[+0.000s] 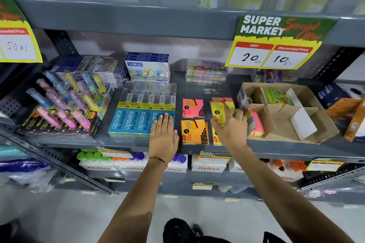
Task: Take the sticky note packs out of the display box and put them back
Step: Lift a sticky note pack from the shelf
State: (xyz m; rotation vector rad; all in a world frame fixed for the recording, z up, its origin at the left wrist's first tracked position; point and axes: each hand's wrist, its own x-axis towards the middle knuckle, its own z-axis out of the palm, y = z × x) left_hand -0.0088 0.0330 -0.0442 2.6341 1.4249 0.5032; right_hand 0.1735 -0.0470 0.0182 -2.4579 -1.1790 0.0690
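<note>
A brown cardboard display box [324, 136] with dividers stands on the grey shelf at the right. Pink and yellow sticky note packs [257, 125] stand in its front left slot, and a green pack [277, 95] lies in a rear slot. On the shelf left of the box lie a pink pack [192, 107], an orange pack [194, 131], another pink pack [222, 99] and a yellow pack [216, 139] partly under my arm. My right hand [230, 127] grips a yellow sticky note pack [218, 113] just left of the box. My left hand [163, 133] rests flat on blue pencil boxes.
Blue Apsara pencil boxes [136, 122] lie left of the packs, with highlighter pens [63, 100] further left. Doms boxes [148, 67] and clear cases [205, 72] stand at the back. A price sign [276, 43] hangs from the upper shelf. Orange boxes [353, 120] sit at the far right.
</note>
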